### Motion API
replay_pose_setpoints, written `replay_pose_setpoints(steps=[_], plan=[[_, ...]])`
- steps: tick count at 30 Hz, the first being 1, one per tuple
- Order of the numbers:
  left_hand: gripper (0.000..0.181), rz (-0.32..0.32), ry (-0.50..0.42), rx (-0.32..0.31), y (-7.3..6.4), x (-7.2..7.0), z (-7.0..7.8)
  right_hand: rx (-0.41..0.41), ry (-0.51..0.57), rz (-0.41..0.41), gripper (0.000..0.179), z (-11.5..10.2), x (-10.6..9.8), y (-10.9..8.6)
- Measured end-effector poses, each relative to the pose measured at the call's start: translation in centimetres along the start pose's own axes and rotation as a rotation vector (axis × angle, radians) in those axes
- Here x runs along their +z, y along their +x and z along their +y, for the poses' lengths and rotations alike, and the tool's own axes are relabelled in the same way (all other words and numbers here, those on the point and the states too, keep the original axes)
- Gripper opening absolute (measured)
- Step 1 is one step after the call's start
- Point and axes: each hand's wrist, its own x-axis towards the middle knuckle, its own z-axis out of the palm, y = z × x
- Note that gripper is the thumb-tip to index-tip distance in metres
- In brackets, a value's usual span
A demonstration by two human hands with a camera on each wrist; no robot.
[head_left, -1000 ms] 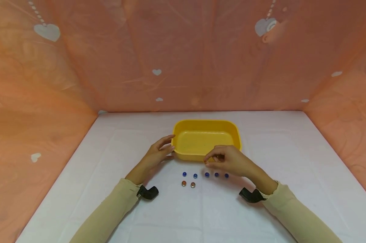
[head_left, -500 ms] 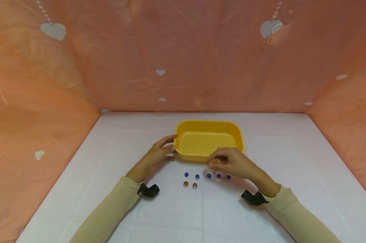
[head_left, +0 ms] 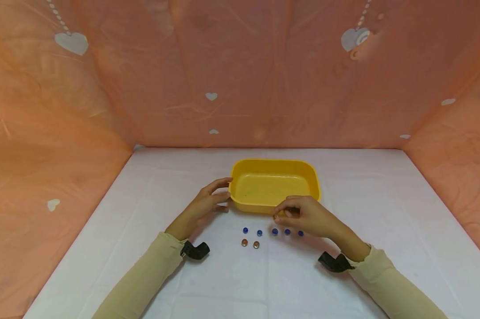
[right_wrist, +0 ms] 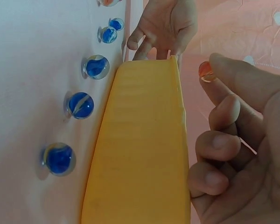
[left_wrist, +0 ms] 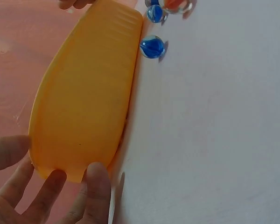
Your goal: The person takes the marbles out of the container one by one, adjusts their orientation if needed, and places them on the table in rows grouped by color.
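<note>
My right hand (head_left: 309, 216) pinches an orange glass marble (right_wrist: 206, 71) between thumb and index finger, its other fingers curled. It is held at the near side of a yellow plastic tub (head_left: 249, 207), by the rim. At the tub's left end, my left hand (head_left: 203, 204) has its fingers spread, fingertips (left_wrist: 97, 173) right at the wall. In front of the tub several blue marbles (head_left: 275, 231) lie in a row on the white cloth. Two orange marbles (head_left: 244, 243) sit nearer to me, below the row's left end.
White cloth (head_left: 263, 283) covers the table. An orange sheet with pale hearts (head_left: 240, 79) hangs behind it and along both sides. Black wrist mounts (head_left: 196, 251) stick out from both sleeves.
The head view has shifted a little, so everything appears slightly farther right and lower. Both hands stay almost in place, the right still pinching the orange marble.
</note>
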Motion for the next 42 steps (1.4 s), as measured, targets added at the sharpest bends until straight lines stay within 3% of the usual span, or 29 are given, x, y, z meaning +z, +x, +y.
replay_pose_setpoints(steps=[17, 28, 42], plan=[[0.051, 0.012, 0.023, 0.001, 0.1, 0.0, 0.0, -0.063, 0.002, -0.066, 0.013, 0.7, 1.3, -0.1], [0.051, 0.031, 0.051, -0.002, 0.1, 0.0, -0.1, -0.024, -0.056, -0.207, 0.010, 1.5, 1.7, -0.2], [0.051, 0.034, 0.051, -0.003, 0.0, 0.0, -0.3, -0.031, -0.132, -0.257, 0.011, 1.6, 2.4, -0.4]])
